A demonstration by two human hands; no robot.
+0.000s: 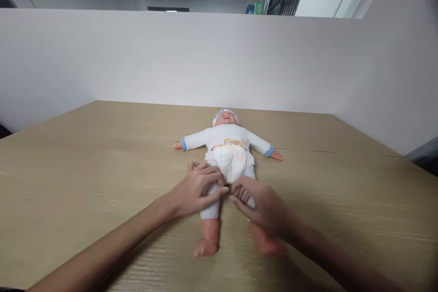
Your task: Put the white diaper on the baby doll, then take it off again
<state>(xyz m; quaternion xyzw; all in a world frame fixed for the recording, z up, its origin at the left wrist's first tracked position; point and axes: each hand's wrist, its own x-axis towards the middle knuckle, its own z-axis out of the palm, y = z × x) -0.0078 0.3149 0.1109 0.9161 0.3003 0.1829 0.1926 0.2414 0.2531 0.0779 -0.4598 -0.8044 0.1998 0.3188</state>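
- Doll [226, 132] lay on its back at mid-surface, straight ahead of the person, with its head far and its feet near. Its long axis ran near to far, roughly square to the line between the two hands. Its arms were spread to left and right.
- White diaper [230, 160] sat around the doll's hips, over white leggings [209, 211]. Its lower end came between the thighs, at the gap between the two grips and slightly to the far side of them. Neither hand was clearly nearer to it.
- Left hand [200, 188]: came in from near left, across the doll's leg on that side. Fingers were bent; thumb and forefinger stood only narrowly apart at the tips, beside the diaper's lower end.
- Right hand [260, 200]: came in from near right, over the other leg. Fingers were curled, thumb close below them, tips at or just beside the diaper's lower end. Grip was narrow.
- Hold: could not tell whether either grip pinched any material; the contact area was small and partly covered by fingers.
- Printed waistband [235, 142] showed at the diaper's far edge, against the doll's white top.
- Surface [102, 182]: wood-grained, with a pale panel [205, 59] standing along its far side.
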